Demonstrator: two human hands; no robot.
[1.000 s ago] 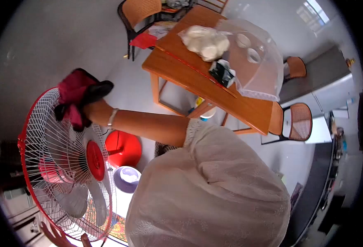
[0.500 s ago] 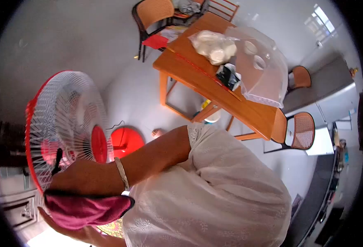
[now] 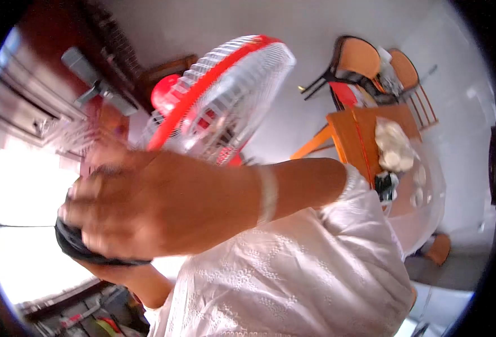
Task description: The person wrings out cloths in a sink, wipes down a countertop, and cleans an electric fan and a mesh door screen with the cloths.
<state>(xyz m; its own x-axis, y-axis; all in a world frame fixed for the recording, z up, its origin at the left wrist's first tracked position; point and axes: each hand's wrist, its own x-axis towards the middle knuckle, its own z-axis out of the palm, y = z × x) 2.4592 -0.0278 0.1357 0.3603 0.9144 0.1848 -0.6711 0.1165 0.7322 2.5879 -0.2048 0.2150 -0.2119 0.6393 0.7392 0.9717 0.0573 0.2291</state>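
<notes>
My right hand (image 3: 138,208), blurred by motion, is closed on a dark cloth (image 3: 82,244). Its wrist wears a pale bracelet (image 3: 268,194). The left forearm (image 3: 138,278) reaches in from below, behind the cloth; my left hand is mostly hidden by the right hand and the cloth, so its fingers cannot be made out. Just beyond the right hand is a fan with a red-rimmed white wire cage (image 3: 225,95) and a red motor housing (image 3: 166,92).
A wooden table (image 3: 352,135) stands at the right, bearing a plastic bag of pale items (image 3: 393,147) and a mesh food cover (image 3: 427,208). Chairs (image 3: 357,56) stand behind it. A dark door with a metal handle (image 3: 99,81) is at upper left.
The view has turned, so the fan shows at upper middle and the table farther right. My right hand has left the fan cage, still with the cloth.
</notes>
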